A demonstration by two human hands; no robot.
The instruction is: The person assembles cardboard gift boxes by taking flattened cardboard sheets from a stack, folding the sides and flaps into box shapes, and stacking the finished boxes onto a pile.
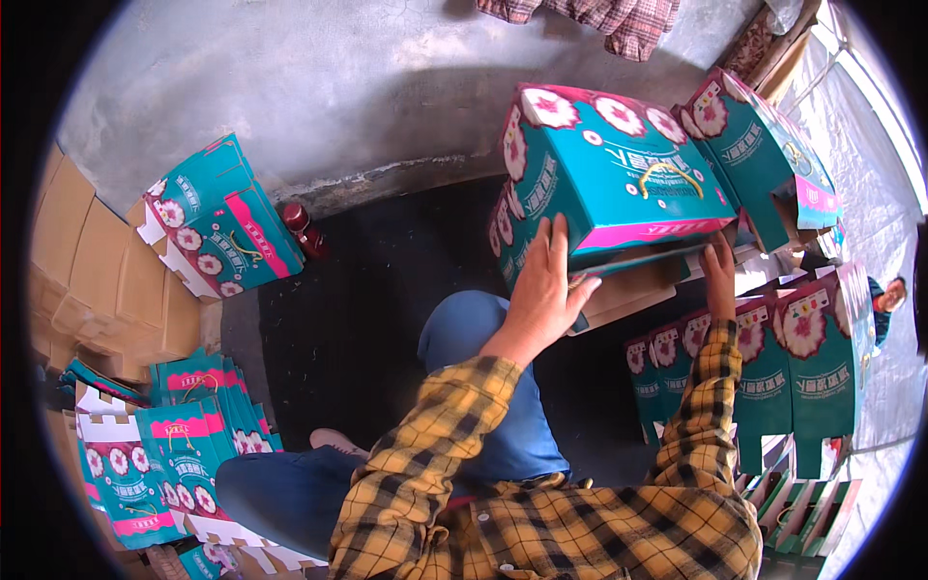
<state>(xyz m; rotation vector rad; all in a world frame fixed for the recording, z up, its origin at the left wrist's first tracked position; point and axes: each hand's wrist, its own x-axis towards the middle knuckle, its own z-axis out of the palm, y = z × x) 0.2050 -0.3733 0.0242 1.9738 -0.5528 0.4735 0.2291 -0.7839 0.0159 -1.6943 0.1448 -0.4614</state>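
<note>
A teal cardboard carton [604, 174] with a pink stripe, fruit-slice pictures and a yellow rope handle is tilted in front of me, right of centre. My left hand [543, 300] grips its near left corner, fingers on the side and thumb by the lower edge. At the near right corner, my right hand [718, 278] holds the lower edge, its fingers partly hidden. Brown inner cardboard shows beneath the printed front. Close behind on the right stands a similar carton [749, 140] with a loose flap.
Several upright cartons [822, 377] line the right side. Flat printed cartons [179, 445] lie in stacks at lower left, near brown boxes [101, 261]. A folded carton [222, 217] leans by the wall, beside a red flask [303, 230]. Another person [884, 300] shows at far right.
</note>
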